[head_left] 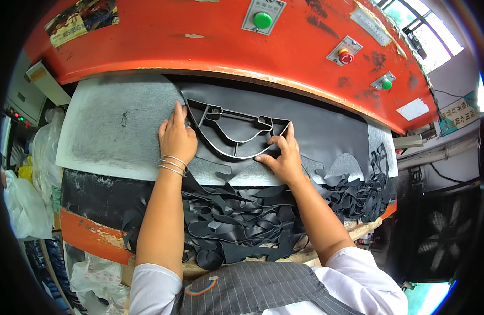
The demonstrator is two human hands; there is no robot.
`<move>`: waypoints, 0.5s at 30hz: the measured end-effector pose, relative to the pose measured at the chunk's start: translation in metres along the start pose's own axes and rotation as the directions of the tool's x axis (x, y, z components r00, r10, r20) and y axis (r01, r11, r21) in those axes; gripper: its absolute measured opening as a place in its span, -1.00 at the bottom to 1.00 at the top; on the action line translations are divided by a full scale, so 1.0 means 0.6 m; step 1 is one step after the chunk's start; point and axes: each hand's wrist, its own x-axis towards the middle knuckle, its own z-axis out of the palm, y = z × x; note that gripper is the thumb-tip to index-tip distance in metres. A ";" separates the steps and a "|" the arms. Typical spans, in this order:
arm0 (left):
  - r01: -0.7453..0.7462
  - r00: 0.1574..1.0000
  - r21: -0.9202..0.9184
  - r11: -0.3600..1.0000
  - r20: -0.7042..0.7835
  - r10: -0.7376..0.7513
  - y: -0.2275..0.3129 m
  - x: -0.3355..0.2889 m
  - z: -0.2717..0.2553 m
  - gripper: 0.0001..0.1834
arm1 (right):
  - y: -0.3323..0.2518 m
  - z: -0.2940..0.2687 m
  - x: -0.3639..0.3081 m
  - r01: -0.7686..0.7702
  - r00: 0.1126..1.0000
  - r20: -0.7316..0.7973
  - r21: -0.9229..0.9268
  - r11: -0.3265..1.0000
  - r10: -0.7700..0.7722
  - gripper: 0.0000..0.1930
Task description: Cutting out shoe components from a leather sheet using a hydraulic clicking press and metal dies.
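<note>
A black steel cutting die (226, 154), half-moon shaped with an inner curved blade and crossbars, lies on a sheet of black leather-like material (326, 123). My left hand (178, 137) is at the die's left end, its fingers stretched out along the outer wall. Bracelets circle that wrist. At the right end, my right hand (285, 160) grips the die, thumb low on the curved wall and fingers bent over the rim. The black sheet lies on a pale, scuffed cutting board (116, 126). Curved cutouts along the sheet's near edge show the board.
An orange machine beam (200, 47) spans the far side, with green buttons (262, 20) and a red button (346, 56). Tangled black offcut strips (242, 220) hang along the near edge. Plastic bags (29, 205) sit at left; a fan (444, 236) is at right.
</note>
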 end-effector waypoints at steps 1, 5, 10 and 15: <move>-0.003 1.000 0.005 1.000 0.007 0.003 -0.001 0.001 -0.002 -0.27 | 0.000 0.002 0.002 0.027 0.999 -0.047 0.010 1.000 -0.027 -0.40; -0.027 1.000 -0.010 1.000 0.001 0.027 -0.005 0.007 -0.009 -0.26 | 0.002 0.006 0.002 0.111 0.978 -0.172 -0.034 0.993 -0.116 -0.46; -0.041 0.999 -0.076 0.996 -0.022 0.040 -0.004 0.009 -0.011 -0.26 | 0.001 0.000 -0.002 0.107 0.972 -0.200 -0.068 0.992 -0.119 -0.47; -0.064 0.997 -0.049 0.997 -0.038 0.063 -0.002 0.010 -0.013 -0.27 | 0.004 -0.006 -0.004 0.135 0.966 -0.207 -0.097 0.986 -0.153 -0.47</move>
